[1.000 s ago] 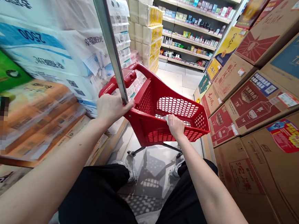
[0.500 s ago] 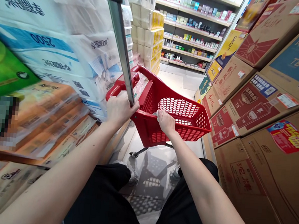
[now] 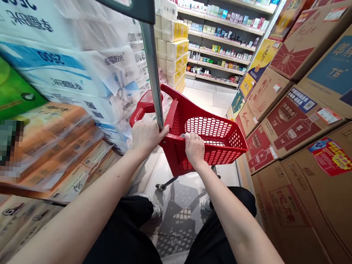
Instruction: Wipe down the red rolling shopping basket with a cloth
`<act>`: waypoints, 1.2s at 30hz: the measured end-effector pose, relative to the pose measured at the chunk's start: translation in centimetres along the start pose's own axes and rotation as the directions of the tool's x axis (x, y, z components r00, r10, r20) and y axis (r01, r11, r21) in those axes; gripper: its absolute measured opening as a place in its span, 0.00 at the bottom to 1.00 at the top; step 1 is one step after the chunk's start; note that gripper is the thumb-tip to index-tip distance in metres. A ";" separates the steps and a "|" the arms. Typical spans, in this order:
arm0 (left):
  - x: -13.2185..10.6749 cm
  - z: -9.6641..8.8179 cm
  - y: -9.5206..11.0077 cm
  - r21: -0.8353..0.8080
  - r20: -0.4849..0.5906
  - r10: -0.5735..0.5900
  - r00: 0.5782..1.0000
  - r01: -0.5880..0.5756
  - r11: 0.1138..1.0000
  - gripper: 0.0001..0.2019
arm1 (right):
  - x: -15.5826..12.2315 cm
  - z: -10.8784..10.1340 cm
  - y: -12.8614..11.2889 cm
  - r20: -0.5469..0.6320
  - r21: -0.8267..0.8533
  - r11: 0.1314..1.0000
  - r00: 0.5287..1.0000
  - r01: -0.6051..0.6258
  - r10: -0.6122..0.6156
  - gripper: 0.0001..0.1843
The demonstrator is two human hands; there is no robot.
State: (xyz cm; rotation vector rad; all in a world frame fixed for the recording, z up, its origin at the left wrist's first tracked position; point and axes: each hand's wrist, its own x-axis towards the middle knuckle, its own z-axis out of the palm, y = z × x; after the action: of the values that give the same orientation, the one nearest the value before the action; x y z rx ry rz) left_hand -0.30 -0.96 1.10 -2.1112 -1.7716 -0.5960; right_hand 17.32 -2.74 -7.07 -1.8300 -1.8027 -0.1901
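Observation:
A red plastic wheeled shopping basket (image 3: 226, 150) stands tilted in a narrow shop aisle in front of me. My left hand (image 3: 146, 134) is closed round the foot of its grey metal pull handle (image 3: 152, 67), which rises up out of view. My right hand (image 3: 194, 148) grips the basket's near rim, with a bit of white paper or cloth showing at the knuckles. The basket looks empty. My legs in black trousers and my shoes show below.
Stacked packs of tissue and toilet paper (image 3: 65, 70) wall the left side. Brown cartons (image 3: 310, 130) are piled high on the right. Shelves of small goods (image 3: 222, 42) stand at the far end of the tiled aisle floor (image 3: 203, 97).
The basket has come closer and swung slightly left. My right hand has slid left along the rim toward my left hand. The handle's top bar has come into view.

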 end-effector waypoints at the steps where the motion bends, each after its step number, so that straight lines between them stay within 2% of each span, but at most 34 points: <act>1: 0.0 0.0 0.1 0.007 0.004 -0.003 1.000 0.003 1.000 0.27 | -0.1 0.0 -0.3 -0.013 0.002 1.000 1.000 0.003 -0.003 0.22; 5: -0.2 -0.5 0.5 0.033 0.031 -0.013 0.999 0.012 0.999 0.28 | 0.3 -0.1 -0.4 0.014 0.033 0.999 1.000 0.004 -0.004 0.22; 9: -0.4 -1.0 0.7 0.040 0.048 0.003 0.999 -0.005 0.999 0.28 | 1.7 -0.6 0.4 0.146 0.084 0.996 0.989 0.009 -0.021 0.25; 14: -0.6 -1.3 0.7 0.059 0.070 0.046 0.996 -0.050 0.997 0.28 | 2.9 -1.0 0.8 0.289 0.112 0.991 0.957 -0.069 0.034 0.29; 19: -0.2 -1.7 0.1 0.078 0.161 0.095 0.982 -0.108 0.991 0.31 | 3.0 -0.7 0.7 0.287 0.116 0.989 0.956 -0.095 0.058 0.31; 23: 0.4 -2.1 -0.7 0.081 0.259 0.132 0.957 -0.158 0.984 0.32 | 2.8 -0.3 0.8 0.241 0.112 0.989 0.968 -0.097 0.067 0.32; 28: 1.2 -2.2 -1.6 0.064 0.333 0.189 0.924 -0.222 0.973 0.34 | 2.5 -0.2 0.6 0.211 0.105 0.991 0.975 -0.087 0.063 0.33; 32: 1.6 -2.2 -2.1 0.032 0.379 0.230 0.896 -0.261 0.965 0.35 | 2.6 -0.3 0.6 0.229 0.109 0.989 0.971 -0.097 0.071 0.34; 36: 1.8 -2.4 -2.3 0.019 0.401 0.243 0.883 -0.273 0.962 0.35 | 3.6 -0.5 1.0 0.306 0.150 0.981 0.949 -0.125 0.074 0.34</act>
State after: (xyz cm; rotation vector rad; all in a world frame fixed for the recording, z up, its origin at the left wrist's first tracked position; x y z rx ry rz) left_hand -2.55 -0.24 3.99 -2.4900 -1.6192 -0.0257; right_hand 18.72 0.27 -5.25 -1.9008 -1.8519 0.2860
